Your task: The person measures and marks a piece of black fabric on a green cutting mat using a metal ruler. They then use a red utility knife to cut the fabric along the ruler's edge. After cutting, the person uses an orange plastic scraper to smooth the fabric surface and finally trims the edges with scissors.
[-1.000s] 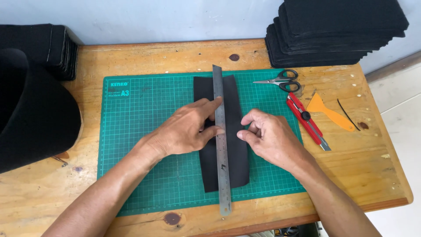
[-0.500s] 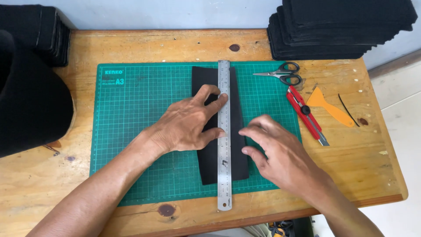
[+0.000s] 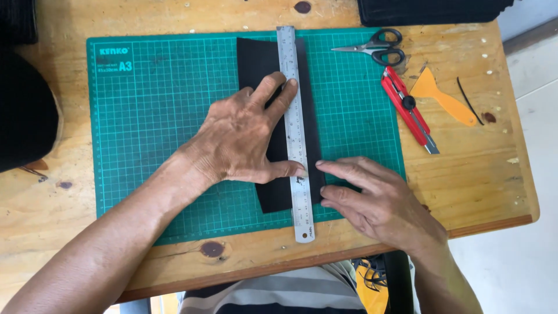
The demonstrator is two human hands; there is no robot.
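From the head view, the left hand (image 3: pixel 241 139) lies flat with fingers spread, pressing a steel ruler (image 3: pixel 295 131) lengthwise onto a black strip (image 3: pixel 256 64) in the middle of the green cutting mat (image 3: pixel 163 116), while the right hand (image 3: pixel 378 200), fingers loosely open and gripping nothing, touches the strip's right edge near the counter's (image 3: pixel 494 186) front edge. The strip looks lined up but uncut, judging by the red utility knife (image 3: pixel 407 110) lying untouched toward the counter's right side beside the scissors (image 3: pixel 375 46) and orange scraper (image 3: pixel 444 102).

Two hands, left hand (image 3: pixel 241 139), right hand (image 3: pixel 378 200), one steel ruler (image 3: pixel 295 125), one black sheet (image 3: pixel 258 64), one green cutting mat (image 3: pixel 157 116), one pair of scissors (image 3: pixel 375 47), one red utility knife (image 3: pixel 407 107), one orange scraper (image 3: pixel 442 99), one wooden table (image 3: pixel 476 168)
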